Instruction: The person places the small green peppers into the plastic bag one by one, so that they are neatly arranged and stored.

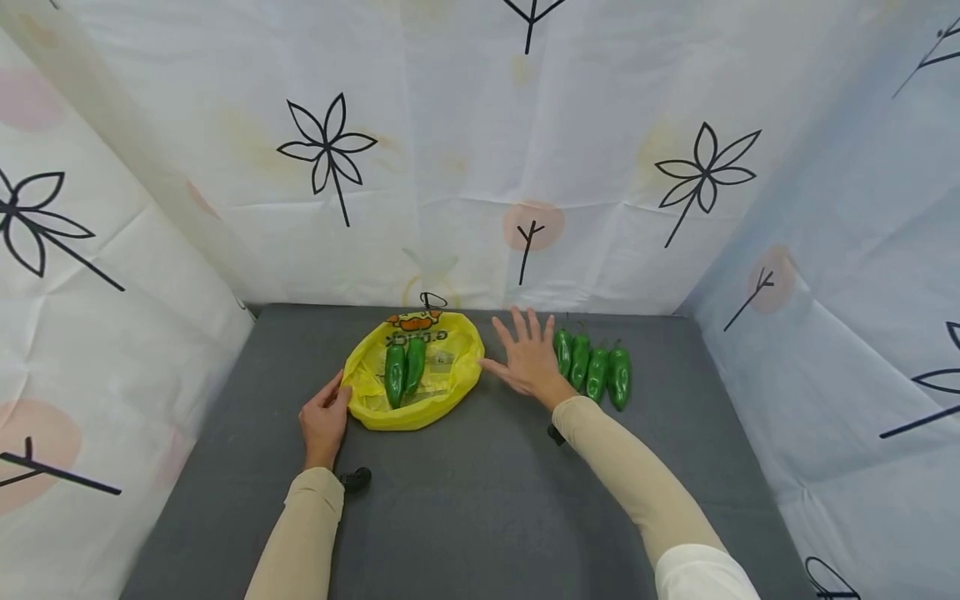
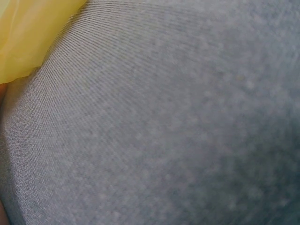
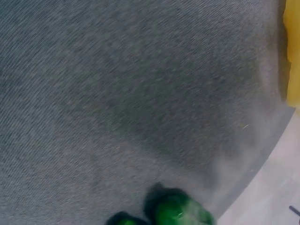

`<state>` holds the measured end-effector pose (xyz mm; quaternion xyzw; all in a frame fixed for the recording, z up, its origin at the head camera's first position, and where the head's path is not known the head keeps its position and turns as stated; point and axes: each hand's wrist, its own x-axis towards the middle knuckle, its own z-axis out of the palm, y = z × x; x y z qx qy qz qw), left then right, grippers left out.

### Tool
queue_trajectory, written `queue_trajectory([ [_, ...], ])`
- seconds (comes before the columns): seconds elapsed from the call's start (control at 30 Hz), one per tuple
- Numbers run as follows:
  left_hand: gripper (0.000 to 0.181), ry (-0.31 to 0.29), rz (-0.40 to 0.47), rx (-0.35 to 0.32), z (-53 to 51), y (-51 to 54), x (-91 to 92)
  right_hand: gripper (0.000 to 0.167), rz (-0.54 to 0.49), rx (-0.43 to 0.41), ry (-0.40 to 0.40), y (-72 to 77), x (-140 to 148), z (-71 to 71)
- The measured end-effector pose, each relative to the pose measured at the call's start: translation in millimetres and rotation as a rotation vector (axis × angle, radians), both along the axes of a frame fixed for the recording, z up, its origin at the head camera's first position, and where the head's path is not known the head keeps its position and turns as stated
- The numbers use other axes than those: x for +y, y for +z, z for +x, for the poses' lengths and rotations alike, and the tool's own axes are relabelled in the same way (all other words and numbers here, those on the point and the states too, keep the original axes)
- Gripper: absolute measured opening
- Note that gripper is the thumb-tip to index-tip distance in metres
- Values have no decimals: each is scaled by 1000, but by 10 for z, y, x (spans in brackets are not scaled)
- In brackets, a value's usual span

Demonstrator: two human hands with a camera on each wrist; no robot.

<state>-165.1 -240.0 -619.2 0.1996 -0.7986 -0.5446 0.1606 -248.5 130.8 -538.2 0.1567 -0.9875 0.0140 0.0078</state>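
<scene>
jalapeño peppers lie lengthwise roughly front to back: two inside a yellow plastic bag, four in a row on the surface, the row's stems pointing away. the left hand pinches the bag's side; the empty right hand spreads wide between bag and row.

The head view is softly bright, while the dimmer right wrist view blurs the peppers.

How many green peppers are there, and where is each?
6. Two peppers lie in the yellow bag; four peppers lie side by side on the table beside the right hand, which might hide more.
</scene>
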Motion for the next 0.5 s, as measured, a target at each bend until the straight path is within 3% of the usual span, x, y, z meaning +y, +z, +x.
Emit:
queue_trajectory([
  [0.5, 39, 3, -7, -12, 16, -8, 5, 93, 1, -3, -39, -78, 265, 11],
])
